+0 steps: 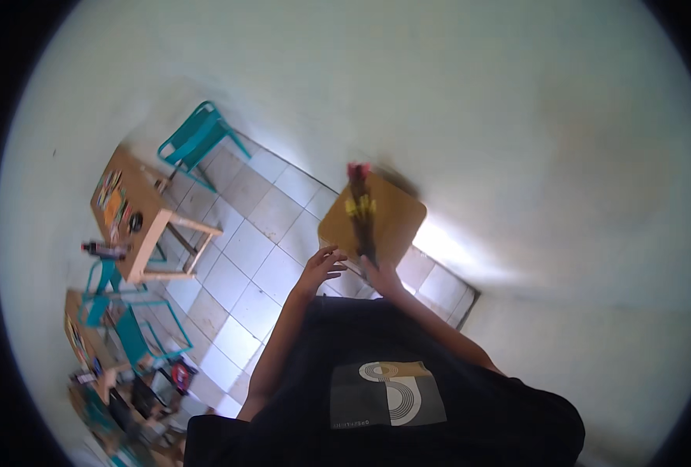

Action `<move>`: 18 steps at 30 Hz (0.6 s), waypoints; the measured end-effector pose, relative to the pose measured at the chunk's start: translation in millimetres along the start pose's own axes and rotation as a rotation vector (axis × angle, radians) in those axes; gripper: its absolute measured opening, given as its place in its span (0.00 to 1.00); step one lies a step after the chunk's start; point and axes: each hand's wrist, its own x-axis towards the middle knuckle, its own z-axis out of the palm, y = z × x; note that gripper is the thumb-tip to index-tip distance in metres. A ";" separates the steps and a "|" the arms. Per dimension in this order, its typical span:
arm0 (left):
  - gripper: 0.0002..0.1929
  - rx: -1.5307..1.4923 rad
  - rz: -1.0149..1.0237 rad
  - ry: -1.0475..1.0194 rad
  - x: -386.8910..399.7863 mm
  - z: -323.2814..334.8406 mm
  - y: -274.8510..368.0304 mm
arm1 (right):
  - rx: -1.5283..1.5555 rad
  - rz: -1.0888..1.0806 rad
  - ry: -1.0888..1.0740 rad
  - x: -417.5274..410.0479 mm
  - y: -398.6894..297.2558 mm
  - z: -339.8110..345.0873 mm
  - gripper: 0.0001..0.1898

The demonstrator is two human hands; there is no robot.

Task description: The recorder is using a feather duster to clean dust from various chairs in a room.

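Note:
Before me stands a small wooden table or stool with a yellowish-brown top (395, 225). A long, dark bundle (364, 233) lies across it, with yellow pieces partway along and a reddish-pink far end; blur hides what it is made of. My right hand (382, 277) is at the bundle's near end, its fingertips against or just beside the dark part; whether it grips is unclear. My left hand (321, 271) is at the near left corner of the top, fingers spread, holding nothing.
A wooden table (147, 201) at the left bears a bottle (105, 250), a black roll (136, 222) and small colourful items. Teal chairs (196, 137) stand around it. More furniture and clutter fill the lower left. A pale wall (468, 117) rises behind the small top.

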 end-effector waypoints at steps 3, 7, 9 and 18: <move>0.26 -0.142 0.095 0.067 -26.8 -15.4 -0.4 | -0.016 -0.288 -0.158 -3.1 -26.7 27.8 0.26; 0.19 -0.146 0.174 0.198 -73.9 -45.5 3.4 | -0.140 -0.480 -0.351 -28.7 -83.3 52.2 0.24; 0.17 -0.210 0.279 0.256 -94.5 -63.8 -0.8 | -0.166 -0.525 -0.403 -38.4 -104.8 65.9 0.24; 0.15 -0.492 0.543 0.666 -196.4 -165.2 -39.5 | 0.174 -0.304 -0.676 -50.4 -120.8 156.2 0.18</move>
